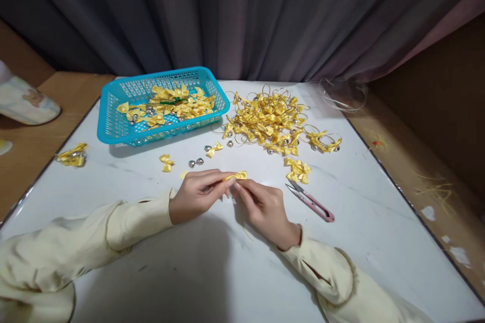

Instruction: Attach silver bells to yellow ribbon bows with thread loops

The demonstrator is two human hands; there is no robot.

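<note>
Between my two hands a yellow satin bow (239, 175) is pinched above the white tabletop. My left hand (199, 193) grips its left side with thumb and fingers. My right hand (265, 207) closes on it from below right, its fingertips meeting those of the left. A thin thread hangs under the right hand. Just beyond my hands lie two silver bells (196, 162), a bow with a bell (214, 149) and another loose bow (166, 162). Pink-handled thread snips (311, 203) rest to the right of my right hand, below a few bows (298, 169).
A blue plastic basket (162, 133) with bows and bells stands at the back left. Beside it is a big pile of bows with looped cords (269, 118). A small bundle (74, 155) lies far left. Cardboard (409, 171) borders the table; a dark curtain (227, 20) hangs behind.
</note>
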